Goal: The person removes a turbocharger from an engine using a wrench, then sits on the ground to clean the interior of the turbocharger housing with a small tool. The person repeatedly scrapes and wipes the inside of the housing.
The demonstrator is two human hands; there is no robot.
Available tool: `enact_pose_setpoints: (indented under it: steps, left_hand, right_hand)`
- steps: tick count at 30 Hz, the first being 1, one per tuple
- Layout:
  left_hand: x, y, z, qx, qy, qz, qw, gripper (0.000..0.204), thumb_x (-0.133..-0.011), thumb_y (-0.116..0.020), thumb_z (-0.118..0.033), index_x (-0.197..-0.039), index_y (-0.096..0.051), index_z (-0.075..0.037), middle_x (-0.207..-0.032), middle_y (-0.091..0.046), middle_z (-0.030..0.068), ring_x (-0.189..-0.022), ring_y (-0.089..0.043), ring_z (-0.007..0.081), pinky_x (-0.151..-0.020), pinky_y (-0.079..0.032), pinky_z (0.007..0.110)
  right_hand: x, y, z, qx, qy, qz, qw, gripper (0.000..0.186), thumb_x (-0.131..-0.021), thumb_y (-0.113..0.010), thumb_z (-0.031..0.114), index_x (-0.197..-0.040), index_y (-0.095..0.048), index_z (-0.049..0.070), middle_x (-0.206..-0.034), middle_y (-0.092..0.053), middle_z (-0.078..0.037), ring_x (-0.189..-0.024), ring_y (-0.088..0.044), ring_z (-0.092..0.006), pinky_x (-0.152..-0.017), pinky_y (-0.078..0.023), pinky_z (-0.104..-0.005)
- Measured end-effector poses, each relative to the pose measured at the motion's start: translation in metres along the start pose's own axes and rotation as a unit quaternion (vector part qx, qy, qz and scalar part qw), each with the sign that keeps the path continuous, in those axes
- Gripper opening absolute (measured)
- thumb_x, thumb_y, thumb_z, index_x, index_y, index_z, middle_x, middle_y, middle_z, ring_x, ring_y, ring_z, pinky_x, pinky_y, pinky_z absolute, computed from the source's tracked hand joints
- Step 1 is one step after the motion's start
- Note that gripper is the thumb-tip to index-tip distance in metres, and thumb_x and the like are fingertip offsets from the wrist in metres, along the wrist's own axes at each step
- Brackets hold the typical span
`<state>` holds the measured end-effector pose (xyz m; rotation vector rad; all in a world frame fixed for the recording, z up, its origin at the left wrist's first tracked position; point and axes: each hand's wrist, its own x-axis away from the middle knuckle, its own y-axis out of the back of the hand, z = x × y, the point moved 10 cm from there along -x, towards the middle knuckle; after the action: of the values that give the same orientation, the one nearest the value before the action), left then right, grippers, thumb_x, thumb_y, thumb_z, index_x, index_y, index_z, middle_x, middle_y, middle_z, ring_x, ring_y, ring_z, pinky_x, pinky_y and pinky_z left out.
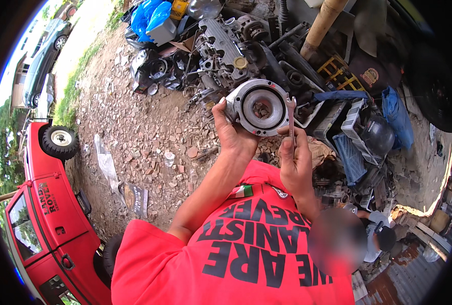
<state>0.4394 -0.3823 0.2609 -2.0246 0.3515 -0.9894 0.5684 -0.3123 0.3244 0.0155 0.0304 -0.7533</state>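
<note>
A round metal housing point(239, 113) with a wide central hole and bolt holes around its rim is held up in front of my chest. My left hand point(234, 136) grips it from the left and below, the thumb along its edge and the other fingers partly hidden behind. At its right side, my right hand point(295, 160) is closed around a wrench point(290, 118) with an open-ended jaw. The wrench stands upright, its jaw close to the housing's right rim; whether the two touch I cannot tell.
Beyond my hands lies a dirty engine point(221, 46) among heaped parts. Blue plastic bags point(149, 18), crates point(349, 157) and a bamboo pole point(323, 25) surround it. Stony ground point(134, 127) stretches left toward a red off-road vehicle point(58, 213). Another person point(377, 236) is at the lower right.
</note>
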Motion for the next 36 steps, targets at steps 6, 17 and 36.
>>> enact_pose_setpoints:
  steps: [6,17,36]
  left_hand:
    - [0.002,-0.005,-0.014,-0.011,-0.042,0.023,0.999,0.063,-0.080,-0.065,-0.049,-0.126,-0.057,-0.007,-0.123,-0.062,0.0106,-0.117,-0.057,0.0283,-0.104,-0.043,0.048]
    - [-0.002,-0.009,-0.028,-0.013,-0.091,0.031,0.995,0.059,-0.081,-0.067,-0.043,-0.126,-0.056,-0.007,-0.120,-0.060,0.0089,-0.114,-0.058,0.0273,-0.100,-0.047,0.047]
    - [-0.005,-0.008,-0.029,0.002,-0.088,0.015,0.996,0.057,-0.081,-0.065,-0.044,-0.126,-0.056,-0.009,-0.121,-0.060,0.0098,-0.116,-0.057,0.0282,-0.103,-0.045,0.048]
  right_hand:
    - [0.007,0.005,0.013,0.167,0.114,0.026,0.979,0.019,-0.102,-0.053,0.017,-0.105,-0.058,-0.001,-0.077,-0.062,-0.011,-0.062,-0.060,-0.0232,-0.057,-0.046,-0.0329]
    - [0.019,-0.005,0.019,0.253,0.232,0.016,0.939,0.019,-0.091,-0.064,0.003,-0.107,-0.058,-0.003,-0.086,-0.065,-0.019,-0.070,-0.065,-0.0373,-0.058,-0.052,-0.0421]
    - [0.002,0.010,0.028,0.239,0.202,0.009,0.950,0.012,-0.095,-0.062,0.006,-0.103,-0.061,-0.002,-0.081,-0.067,-0.014,-0.063,-0.066,-0.0272,-0.055,-0.050,-0.0339]
